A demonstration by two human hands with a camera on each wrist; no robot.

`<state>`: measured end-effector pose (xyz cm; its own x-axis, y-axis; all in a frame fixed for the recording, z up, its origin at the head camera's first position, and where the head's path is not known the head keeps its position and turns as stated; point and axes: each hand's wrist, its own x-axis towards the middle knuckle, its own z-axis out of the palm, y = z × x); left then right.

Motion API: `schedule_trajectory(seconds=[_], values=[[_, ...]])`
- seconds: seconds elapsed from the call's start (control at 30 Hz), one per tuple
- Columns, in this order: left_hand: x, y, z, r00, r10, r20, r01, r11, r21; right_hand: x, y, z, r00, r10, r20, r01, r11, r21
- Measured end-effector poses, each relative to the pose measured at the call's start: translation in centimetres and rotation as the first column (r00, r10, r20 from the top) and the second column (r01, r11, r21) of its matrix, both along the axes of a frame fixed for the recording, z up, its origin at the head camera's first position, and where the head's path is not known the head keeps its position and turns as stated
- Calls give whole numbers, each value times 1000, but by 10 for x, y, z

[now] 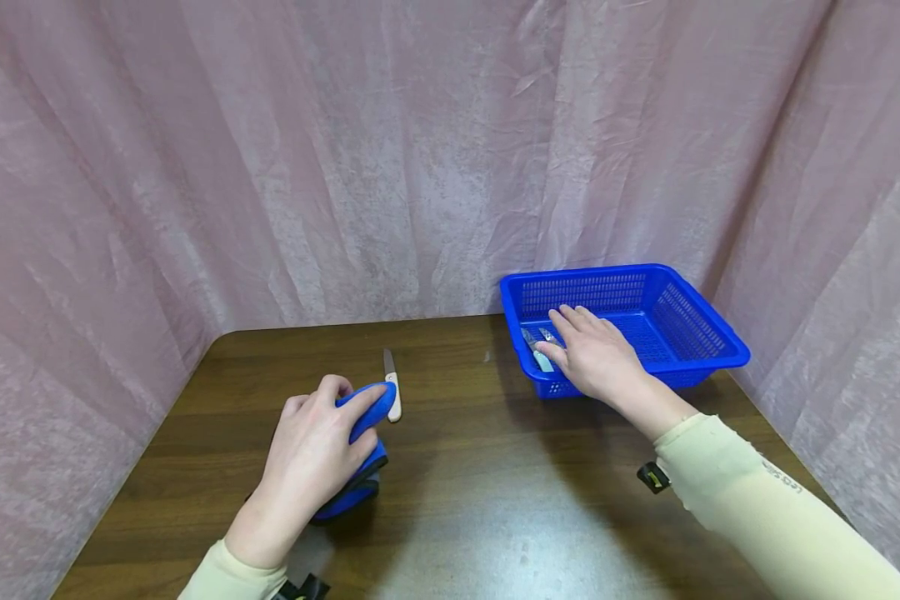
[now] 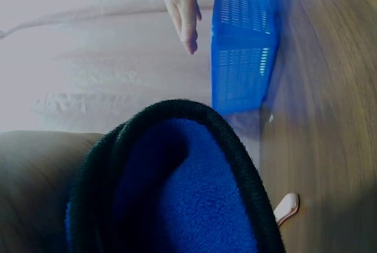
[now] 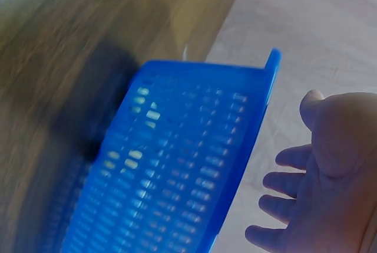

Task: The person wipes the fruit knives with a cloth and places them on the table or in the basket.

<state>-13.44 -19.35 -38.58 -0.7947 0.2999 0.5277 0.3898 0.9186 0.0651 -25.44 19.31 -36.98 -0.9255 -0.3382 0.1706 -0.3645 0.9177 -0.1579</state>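
**One Hand Grips Blue Fabric, the Other Spreads Over Basket**

A person w/ both arms out works at a brown wood-grain table (image 1: pixel 457 517), where a blue basket (image 1: pixel 585 272) w/ slotted walls sits near the far R corner. The R hand (image 1: pixel 588 350) hovers over the basket's L part, palm down, fingers extended & apart, thumb out to the side; the R wrist cam shows the fingers well spread, above basket-rim height.

The L hand (image 1: pixel 311 454), well L of the basket & nearer the cam, is clamped on a blue fabric item (image 1: pixel 373 414) w/ dark trim, its fingers & thumb curled on the cloth. The fabric is folded, w/ an open hollow seen in the L wrist view; can't tell if its underside touches the tabletop.

Inside the basket, at its near L end, lie a pale-handled utensil (image 1: pixel 543 360) and, just behind, a metal piece (image 1: pixel 549 336), partly hidden, type unclear. A small knife (image 1: pixel 393 396) w/ an off-white handle lies flat btwn the basket & L hand, blade tip pointing away from the cam.

Pale green sleeves (image 1: pixel 765 500) cover both forearms; a small black device (image 1: pixel 652 477) shows under the R wrist, just nearer the cam than the basket. Bkgd: pinkish curtain (image 1: pixel 382 167) behind & R of the basket.
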Motion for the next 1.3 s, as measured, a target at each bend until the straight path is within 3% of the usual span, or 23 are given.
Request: schedule_trajectory(seconds=[0.47,0.77,1.0,1.1,1.3], values=[[1,-11,1,1000,16,-3,-16,1000,-4,17,-38,-3,993,67,-100,-67,998,-4],[-1,-21,0,999,37,-1,-37,999,-8,28,-69,-11,975,130,-177,-130,991,16],[-1,-27,0,998,62,3,-62,998,1,36,-98,-15,949,226,-220,-216,974,68],[0,-29,0,997,70,15,-70,998,-1,39,-110,-19,945,256,-202,-241,966,98],[0,-30,1,997,74,20,-74,997,-10,41,-130,-29,962,260,-85,-247,960,133]])
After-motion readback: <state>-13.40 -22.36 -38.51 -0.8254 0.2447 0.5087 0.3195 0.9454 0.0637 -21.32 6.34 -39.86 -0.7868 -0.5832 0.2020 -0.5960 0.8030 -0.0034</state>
